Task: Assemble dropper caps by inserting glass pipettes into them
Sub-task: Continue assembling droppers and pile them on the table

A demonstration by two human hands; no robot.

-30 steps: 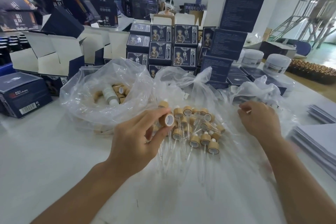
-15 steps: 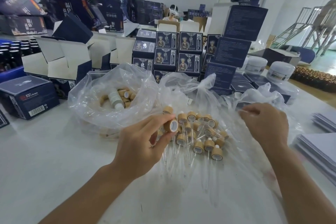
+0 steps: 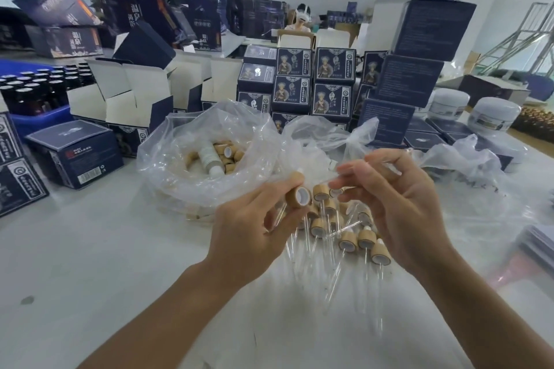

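- Left hand [image 3: 251, 228] pinches a bamboo-coloured dropper cap [image 3: 297, 196] between thumb and fingertips, fingers curled round it. The cap lies on its side with its white-lined open mouth turned toward 3 o'clock, facing the other hand.
- Right hand [image 3: 398, 204] is raised just beside it, fingers curled. A thin glass pipette [image 3: 386, 166] seems to be pinched at the fingertips — it is clear and blurred, so I cannot trace its length or find its tip with certainty.
- Both hands sit above the worktop [image 3: 90, 263], over the pile of finished droppers [image 3: 347, 231], which lie caps up at 12 o'clock and glass stems trailing to 6 o'clock.
- At 11 o'clock from the hands, a clear plastic bag [image 3: 209, 165] holds loose caps and a white bottle. At 2 o'clock a second plastic bag [image 3: 461, 165] lies crumpled; its contents are not readable.
- Step in hand, as I judge it: alignment before insertion — cap and pipette are near one another but not yet joined.
- Next move calls for bringing the pipette's end square to the cap's mouth, then a straight push along the cap's axis.
- The left hand should steady the cap against that push; glass this slim will likely not take a sideways load.
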